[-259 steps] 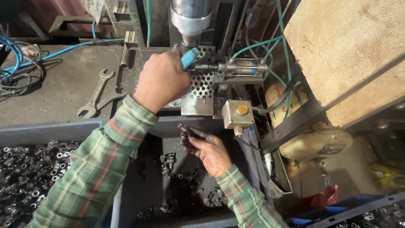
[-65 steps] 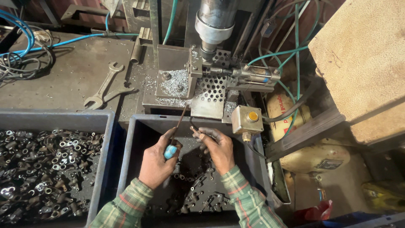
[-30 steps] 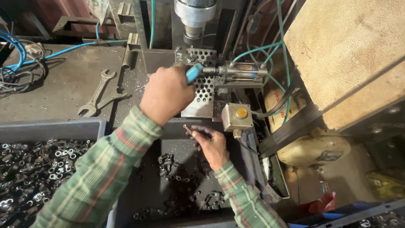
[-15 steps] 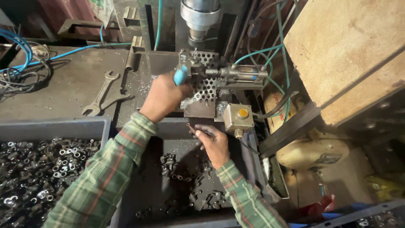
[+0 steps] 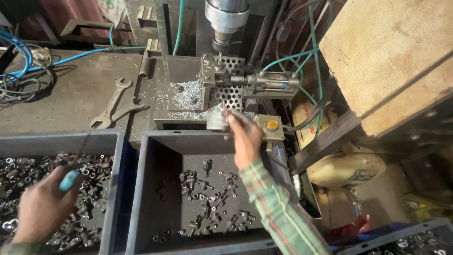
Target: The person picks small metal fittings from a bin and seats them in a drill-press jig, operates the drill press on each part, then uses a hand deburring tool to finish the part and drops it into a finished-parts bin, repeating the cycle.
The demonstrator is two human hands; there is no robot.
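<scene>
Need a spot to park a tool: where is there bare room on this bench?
Bare: the dark benchtop between the blue hoses and two steel open-end spanners; also the grey middle bin's left floor. Crowded: the left grey bin full of small metal parts under the left hand, and the swarf-strewn drill fixture by the right hand.

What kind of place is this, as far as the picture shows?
Most likely a small metalworking shop. A drill press spindle stands over a perforated fixture strewn with metal chips, grey bins hold small metal parts, and open-end wrenches lie on the grimy bench.
</scene>
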